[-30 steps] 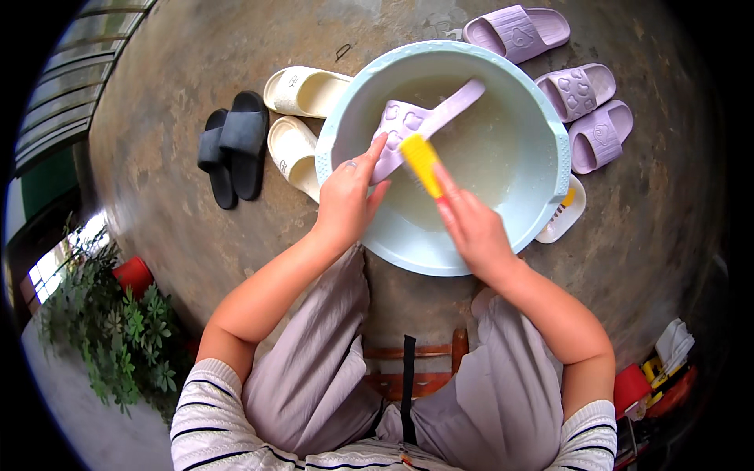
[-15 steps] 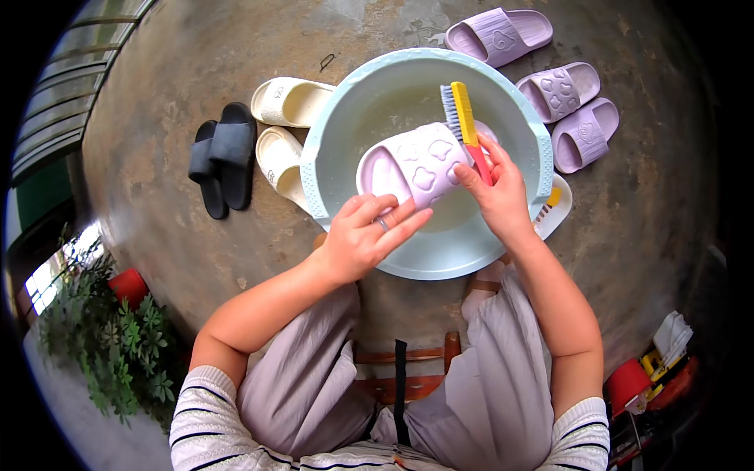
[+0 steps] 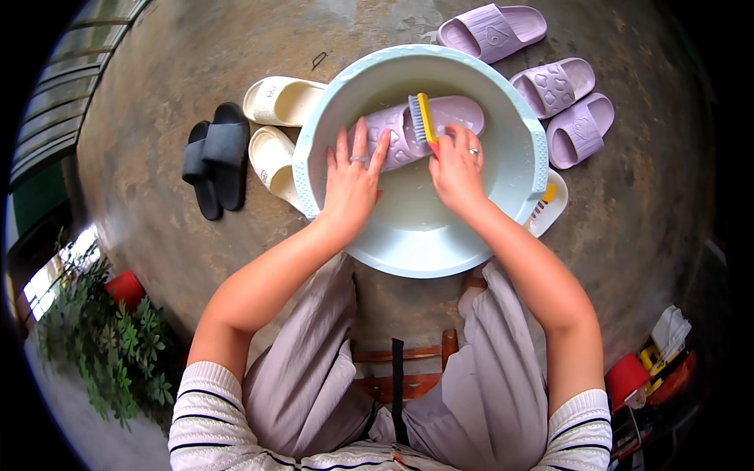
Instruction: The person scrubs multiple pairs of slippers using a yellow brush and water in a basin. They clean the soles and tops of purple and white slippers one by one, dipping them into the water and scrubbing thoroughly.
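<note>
A lilac slipper (image 3: 459, 115) lies sole-down in the light blue basin (image 3: 416, 263), which holds cloudy water. My left hand (image 3: 351, 180) rests on its embossed strap, fingers stretched and spread. In my right hand (image 3: 457, 169) is the red handle of a scrubbing brush (image 3: 425, 116) with a yellow head. Its grey bristles face left, over the slipper where the strap meets the footbed. Whether the bristles touch the slipper I cannot tell.
Two cream slippers (image 3: 271, 151) and two black slippers (image 3: 229, 173) stand left of the basin. Several lilac slippers (image 3: 503, 35) lie beyond it at the right. A white slipper (image 3: 552, 208) with a yellow-backed brush (image 3: 547, 193) sits by its right rim. Potted leaves (image 3: 118, 353) stand at lower left.
The slipper went from being held up and tilted to lying lower in the basin, its toe end now right. My left hand moved onto the strap; the brush moved left and down with my right hand.
</note>
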`<state>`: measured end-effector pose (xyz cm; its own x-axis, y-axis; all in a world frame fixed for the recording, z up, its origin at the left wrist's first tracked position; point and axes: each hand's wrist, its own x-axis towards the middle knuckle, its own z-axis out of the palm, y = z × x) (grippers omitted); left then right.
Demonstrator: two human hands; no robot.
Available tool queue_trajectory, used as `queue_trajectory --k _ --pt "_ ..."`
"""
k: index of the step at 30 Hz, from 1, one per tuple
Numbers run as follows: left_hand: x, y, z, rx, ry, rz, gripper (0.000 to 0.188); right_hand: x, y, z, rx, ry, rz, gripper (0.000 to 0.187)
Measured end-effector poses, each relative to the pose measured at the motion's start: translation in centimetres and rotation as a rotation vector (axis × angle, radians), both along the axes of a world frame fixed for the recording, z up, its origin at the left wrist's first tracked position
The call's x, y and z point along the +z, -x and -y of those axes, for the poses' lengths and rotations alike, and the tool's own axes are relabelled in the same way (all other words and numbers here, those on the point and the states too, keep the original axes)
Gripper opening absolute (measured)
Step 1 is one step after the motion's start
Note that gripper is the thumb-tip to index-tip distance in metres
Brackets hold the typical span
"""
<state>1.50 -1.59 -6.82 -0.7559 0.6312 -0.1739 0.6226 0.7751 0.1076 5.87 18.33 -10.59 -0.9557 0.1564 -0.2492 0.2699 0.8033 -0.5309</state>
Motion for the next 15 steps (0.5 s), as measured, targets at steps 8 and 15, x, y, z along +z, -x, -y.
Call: queue_trajectory --k 8,15 --pt "-3.5 1.3 -2.8 0.109 -0.028 0.208 0.096 -3.4 0.0 0.1 0.121 -0.095 0.097 0.049" --pt "-5.2 3.6 -3.7 0.122 -0.116 0.101 0.101 -3.4 1.1 -0.7 0.076 -0.043 0.143 0.045"
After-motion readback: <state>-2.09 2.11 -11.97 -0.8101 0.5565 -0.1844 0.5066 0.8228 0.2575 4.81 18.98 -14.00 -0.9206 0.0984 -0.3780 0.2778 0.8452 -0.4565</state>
